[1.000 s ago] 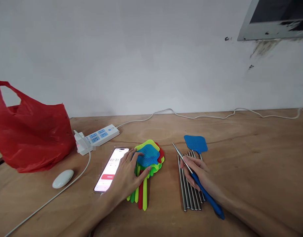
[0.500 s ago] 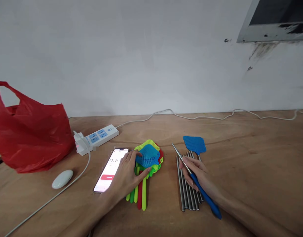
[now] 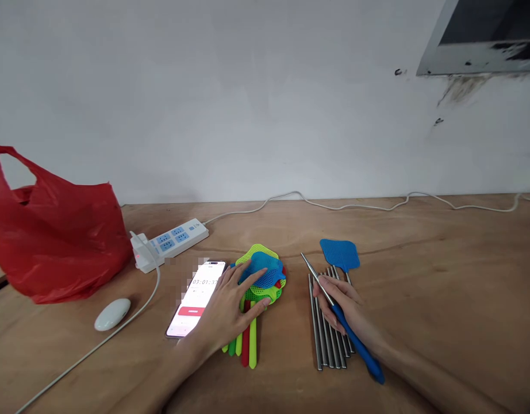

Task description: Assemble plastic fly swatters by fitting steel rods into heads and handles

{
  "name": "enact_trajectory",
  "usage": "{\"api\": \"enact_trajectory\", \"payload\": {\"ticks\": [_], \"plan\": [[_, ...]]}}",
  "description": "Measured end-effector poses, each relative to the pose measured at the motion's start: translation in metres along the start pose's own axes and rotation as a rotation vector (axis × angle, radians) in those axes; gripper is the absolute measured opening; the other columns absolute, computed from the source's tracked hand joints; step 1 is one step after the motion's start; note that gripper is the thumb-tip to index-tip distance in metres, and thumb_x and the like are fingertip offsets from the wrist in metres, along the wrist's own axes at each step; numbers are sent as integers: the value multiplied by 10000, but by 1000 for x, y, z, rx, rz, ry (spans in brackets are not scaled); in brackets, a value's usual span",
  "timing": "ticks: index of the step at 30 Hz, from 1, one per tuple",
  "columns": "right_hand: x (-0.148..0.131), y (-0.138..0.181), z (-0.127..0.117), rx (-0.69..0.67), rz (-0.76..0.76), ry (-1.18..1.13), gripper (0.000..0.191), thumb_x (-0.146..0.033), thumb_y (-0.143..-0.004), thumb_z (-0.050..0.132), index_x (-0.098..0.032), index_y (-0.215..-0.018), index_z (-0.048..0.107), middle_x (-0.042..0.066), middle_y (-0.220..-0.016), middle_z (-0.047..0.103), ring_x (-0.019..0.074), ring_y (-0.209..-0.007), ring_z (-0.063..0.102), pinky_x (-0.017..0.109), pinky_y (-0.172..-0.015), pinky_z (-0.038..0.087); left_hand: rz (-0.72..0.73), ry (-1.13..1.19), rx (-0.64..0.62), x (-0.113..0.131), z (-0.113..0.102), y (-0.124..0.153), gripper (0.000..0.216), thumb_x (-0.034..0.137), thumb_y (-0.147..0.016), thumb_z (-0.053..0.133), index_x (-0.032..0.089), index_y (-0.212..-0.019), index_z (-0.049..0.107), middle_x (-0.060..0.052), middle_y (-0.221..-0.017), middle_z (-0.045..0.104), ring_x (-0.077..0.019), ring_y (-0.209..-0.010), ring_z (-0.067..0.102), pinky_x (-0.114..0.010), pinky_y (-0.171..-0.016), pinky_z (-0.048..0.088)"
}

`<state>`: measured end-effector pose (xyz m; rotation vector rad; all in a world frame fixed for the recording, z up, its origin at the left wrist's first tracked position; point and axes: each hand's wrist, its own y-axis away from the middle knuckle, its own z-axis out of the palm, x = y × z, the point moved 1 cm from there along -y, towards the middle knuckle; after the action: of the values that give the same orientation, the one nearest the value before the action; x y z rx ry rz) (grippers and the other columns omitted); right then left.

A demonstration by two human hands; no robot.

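Note:
My left hand (image 3: 225, 307) lies on a pile of fly swatter heads (image 3: 265, 276), green, blue and red, with thumb and fingers pinching the blue top one, whose edge is lifted. Their coloured handles (image 3: 248, 345) stick out toward me. My right hand (image 3: 340, 302) grips a metal rod with a blue handle (image 3: 355, 348), its thin tip (image 3: 308, 264) pointing up-left. Under that hand lies a row of steel rods (image 3: 327, 339). A single blue swatter head (image 3: 340, 254) lies just beyond them.
A phone (image 3: 194, 299) with a running timer lies left of my left hand. Further left are a white mouse (image 3: 112, 314), a power strip (image 3: 170, 241) with cables, and a red plastic bag (image 3: 49, 230). A white cable (image 3: 377, 202) runs along the wall.
My left hand has lifted the edge of the blue swatter head off the pile. The right hand has barely moved.

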<state>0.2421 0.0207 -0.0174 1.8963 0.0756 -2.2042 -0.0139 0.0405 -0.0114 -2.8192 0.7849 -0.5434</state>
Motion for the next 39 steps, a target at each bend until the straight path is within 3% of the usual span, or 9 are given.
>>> {"api": "enact_trajectory", "payload": {"ticks": [4, 8, 17, 21, 25, 29, 39], "plan": [[0, -1, -1, 19, 5, -19, 476, -649, -871, 570, -186, -763, 582, -86, -388, 457, 55, -273, 306, 166, -291, 249, 24, 13, -15, -1, -1, -2, 476, 523, -969, 529, 284, -1380, 564, -113, -1395, 564, -360, -1282, 520, -618, -1076, 397], [-1, -2, -2, 15, 16, -34, 483, -654, -864, 573, -183, -757, 576, -87, -378, 457, 51, -262, 307, 161, -289, 248, 29, 24, 7, -1, -2, -2, 456, 500, -966, 538, 282, -1365, 575, -114, -1307, 585, -346, -1203, 567, -575, -1022, 464], [4, -1, 0, 3, 35, -61, 461, -634, -880, 573, -187, -767, 559, -92, -393, 450, 49, -268, 303, 163, -295, 237, 76, -43, 10, 5, -3, -1, 633, 574, -932, 560, 327, -1498, 419, -115, -1516, 417, -400, -1344, 433, -646, -1090, 358], [6, 3, 3, 12, 8, -85, 458, -632, -900, 549, -195, -763, 547, -94, -389, 442, 50, -268, 288, 170, -295, 228, 59, -32, -53, 16, -8, -13, 719, 645, -905, 549, 314, -1521, 379, -118, -1569, 363, -425, -1414, 335, -659, -1106, 329], [4, 6, 6, 41, -20, -56, 475, -656, -893, 543, -202, -752, 545, -92, -389, 436, 56, -287, 283, 175, -305, 241, -31, 2, -148, 19, -5, -32, 807, 727, -856, 542, 291, -1520, 395, -137, -1538, 414, -460, -1418, 325, -677, -1103, 315], [3, 5, 6, 83, -53, -53, 477, -671, -885, 541, -213, -753, 527, -94, -388, 430, 64, -298, 274, 184, -312, 244, -22, 3, -175, 12, 3, -42, 778, 724, -842, 564, 296, -1481, 446, -138, -1491, 482, -440, -1381, 405, -673, -1085, 339], [2, -8, -3, 97, -70, -160, 428, -617, -877, 602, -204, -778, 546, -89, -396, 449, 67, -300, 305, 201, -340, 241, 65, 36, -255, 5, -9, -34, 762, 625, -796, 693, 290, -1442, 467, -135, -1510, 470, -420, -1372, 435, -660, -1090, 342]]}}
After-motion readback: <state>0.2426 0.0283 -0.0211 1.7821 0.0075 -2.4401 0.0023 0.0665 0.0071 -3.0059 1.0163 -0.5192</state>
